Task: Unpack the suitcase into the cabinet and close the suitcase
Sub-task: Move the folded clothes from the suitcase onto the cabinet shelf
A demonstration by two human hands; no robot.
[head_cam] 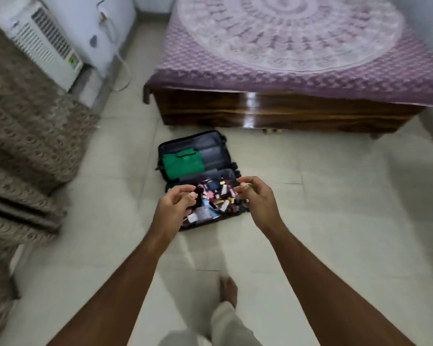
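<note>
Curtain: brown fabric (23, 136) with a repeated scale-like weave, hanging in folds along the left edge.
Cooler: white plastic unit (48, 43) with a slatted grille, at upper left beside the curtain; a white cord trails on the floor near it.
Floor: pale square tiles (335, 208), smooth, faint grout lines.
Suitcase: dark soft-sided suitcase (210, 146) lying open flat on the tiles, just in front of the bed's foot, centre of view; 2 halves visible.
Far half: dark lining, holds 1 folded green garment (183, 162) on its left side; a dark strap crosses the top of the garment.
Near half: filled with a heap of small mixed items (218, 201), pink, white, black and gold; too blurred to tell apart.
Left hand: left hand (176, 202) held above the near half's left part, fingers curled inward, thumb close to fingertips; a small dark thing sits at the fingertips, but whether it is pinched cannot be told.
Right hand: right hand (256, 196) held above the near half's right edge, fingers loosely curled, nothing visibly held.
Foot: 1 bare foot (229, 288) on the tiles below the hands, pale trouser leg above it.
Bed: glossy dark wooden frame (285, 113), covered by a purple sheet (298, 51) printed with a circular mandala.
</note>
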